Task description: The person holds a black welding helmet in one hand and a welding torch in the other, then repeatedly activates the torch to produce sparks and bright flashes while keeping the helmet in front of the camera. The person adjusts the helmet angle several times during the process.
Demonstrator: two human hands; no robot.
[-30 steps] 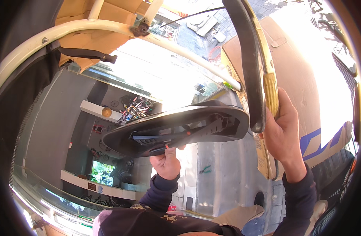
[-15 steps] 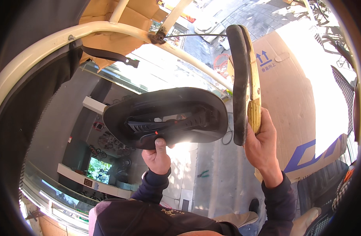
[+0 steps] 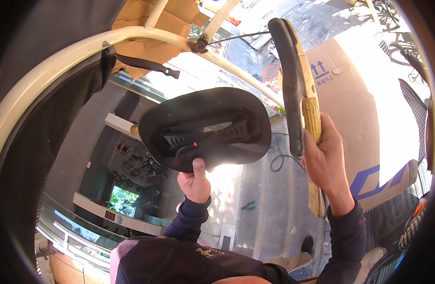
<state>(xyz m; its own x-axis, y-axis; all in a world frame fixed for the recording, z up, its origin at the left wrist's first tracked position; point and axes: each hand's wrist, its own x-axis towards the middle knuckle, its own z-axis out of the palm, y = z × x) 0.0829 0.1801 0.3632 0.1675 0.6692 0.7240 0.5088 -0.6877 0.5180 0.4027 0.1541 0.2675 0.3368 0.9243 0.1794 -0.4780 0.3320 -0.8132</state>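
My left hand (image 3: 196,182) is closed on the near edge of a black oval, rimmed piece (image 3: 210,106), thumb on top. Its hollow middle shows ribbed straps and a small red part. To its right, my right hand (image 3: 327,163) grips a long yellow wooden strip (image 3: 312,113) near its lower end, fingers partly hidden behind it. Along the strip's left side runs a curved black pad (image 3: 289,78), its top tilted left. The two held things are apart. What the oval piece is I cannot tell.
A cream metal tube frame (image 3: 85,42) arches over the left and top, with black fabric (image 3: 61,113) and a buckled strap (image 3: 146,65) beside it. At right stands a large cardboard sheet (image 3: 348,109) with blue marks. Green-handled pliers (image 3: 248,206) lie on the floor near a black cable loop (image 3: 277,163).
The oval piece has shifted up and tilted. My right hand has moved right and up, and the padded strip's top now leans further left. Both hands keep their holds.
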